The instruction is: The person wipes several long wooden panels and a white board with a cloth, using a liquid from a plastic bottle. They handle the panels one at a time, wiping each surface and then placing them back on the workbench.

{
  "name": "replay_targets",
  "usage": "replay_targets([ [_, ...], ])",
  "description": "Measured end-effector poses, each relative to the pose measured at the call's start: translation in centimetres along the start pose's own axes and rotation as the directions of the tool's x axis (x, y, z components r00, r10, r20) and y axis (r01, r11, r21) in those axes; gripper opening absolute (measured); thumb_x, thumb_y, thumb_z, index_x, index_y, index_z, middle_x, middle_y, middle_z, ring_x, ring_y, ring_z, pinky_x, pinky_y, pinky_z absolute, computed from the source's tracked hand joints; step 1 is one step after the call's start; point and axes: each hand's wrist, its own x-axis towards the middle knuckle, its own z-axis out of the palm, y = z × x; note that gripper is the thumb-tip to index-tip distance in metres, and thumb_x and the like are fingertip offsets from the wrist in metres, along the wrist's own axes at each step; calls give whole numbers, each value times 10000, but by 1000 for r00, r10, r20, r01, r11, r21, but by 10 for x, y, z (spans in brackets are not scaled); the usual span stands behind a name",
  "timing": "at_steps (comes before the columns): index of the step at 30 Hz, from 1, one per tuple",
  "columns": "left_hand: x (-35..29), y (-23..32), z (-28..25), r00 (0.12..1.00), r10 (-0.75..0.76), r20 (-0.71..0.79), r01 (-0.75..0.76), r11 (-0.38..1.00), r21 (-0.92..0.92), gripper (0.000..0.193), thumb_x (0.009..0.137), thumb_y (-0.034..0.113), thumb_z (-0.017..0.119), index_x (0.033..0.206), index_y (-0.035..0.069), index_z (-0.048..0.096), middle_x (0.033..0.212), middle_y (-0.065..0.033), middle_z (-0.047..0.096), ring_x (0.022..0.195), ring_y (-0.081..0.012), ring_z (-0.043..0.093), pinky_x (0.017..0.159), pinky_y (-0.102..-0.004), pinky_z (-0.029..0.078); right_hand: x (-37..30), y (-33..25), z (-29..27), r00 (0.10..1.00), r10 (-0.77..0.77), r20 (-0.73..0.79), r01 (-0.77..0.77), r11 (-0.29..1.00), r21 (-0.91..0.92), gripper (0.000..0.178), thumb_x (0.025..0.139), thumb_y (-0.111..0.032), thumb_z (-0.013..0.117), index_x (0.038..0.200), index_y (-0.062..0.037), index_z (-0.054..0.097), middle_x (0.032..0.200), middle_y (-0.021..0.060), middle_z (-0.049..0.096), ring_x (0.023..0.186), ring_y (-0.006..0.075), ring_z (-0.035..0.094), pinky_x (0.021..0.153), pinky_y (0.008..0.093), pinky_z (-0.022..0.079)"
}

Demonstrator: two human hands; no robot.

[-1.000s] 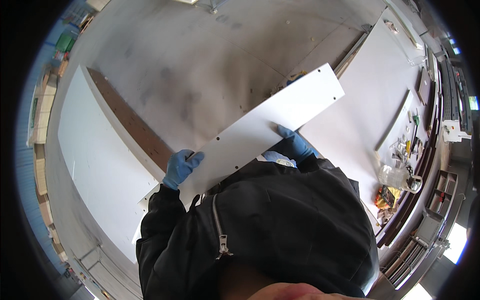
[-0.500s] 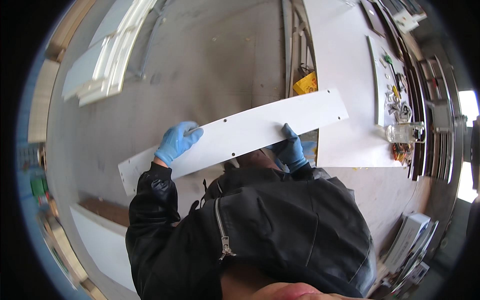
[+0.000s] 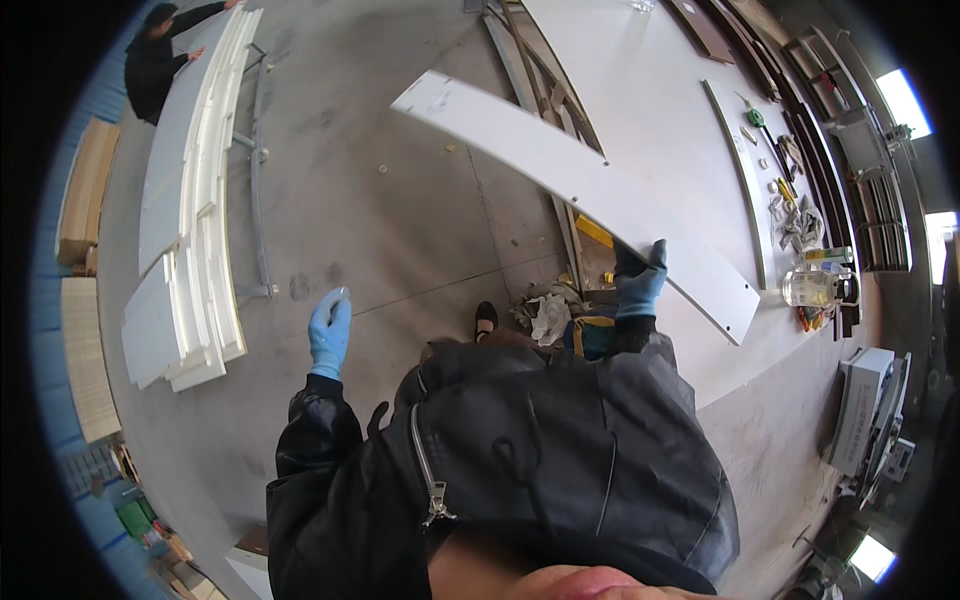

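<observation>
Right hand (image 3: 640,285) grips 1 white board (image 3: 585,182), long axis slanting far-left to near-right; left hand (image 3: 330,335), loosely open, well apart.

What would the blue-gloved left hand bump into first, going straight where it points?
Ahead of the left hand, the way looks free over grey concrete floor, perhaps close past the long white board; depth is unclear.
</observation>
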Motion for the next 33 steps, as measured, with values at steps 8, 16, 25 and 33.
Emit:
replay_targets([
  [8, 144, -105, -4, 811, -560, 166, 584, 782, -216, 241, 1020, 268, 695, 1159, 74, 726, 1045, -50, 766, 880, -168, 728, 756, -313, 566, 136, 21, 21, 908, -279, -314, 310, 950, 51, 588, 1029, -475, 633, 1290, 46, 552, 1159, 241, 699, 1000, 409, 726, 909, 485, 644],
  [16, 354, -119, 15, 671, -661, 335, 676, 731, 88, 248, 1014, 328, 670, 1081, 96, 725, 910, -2, 729, 756, -127, 681, 626, -288, 530, 210, 48, 35, 851, -253, -461, 387, 895, 222, 589, 981, -483, 692, 1305, 2, 610, 1234, 218, 708, 1078, 397, 708, 987, 506, 596],
  [25, 537, -76, 104, 634, -466, 617, 467, 867, 175, 365, 1020, 367, 689, 1248, 81, 698, 1071, -44, 758, 967, -163, 727, 825, -318, 569, 239, 50, 2, 755, -239, -610, 359, 930, 79, 626, 957, -530, 728, 1307, -13, 681, 1313, 152, 719, 1159, 311, 701, 1044, 432, 565],
  [33, 580, -171, 101, 690, -556, 463, 530, 824, 200, 276, 985, 297, 697, 1086, 47, 755, 941, -90, 779, 825, -204, 719, 763, -359, 564, 250, 125, 111, 458, -82, -885, -725, 541, -426, 843, 1012, -704, 499, 1306, 81, 584, 1180, 296, 706, 1088, 376, 724, 858, 394, 617],
])
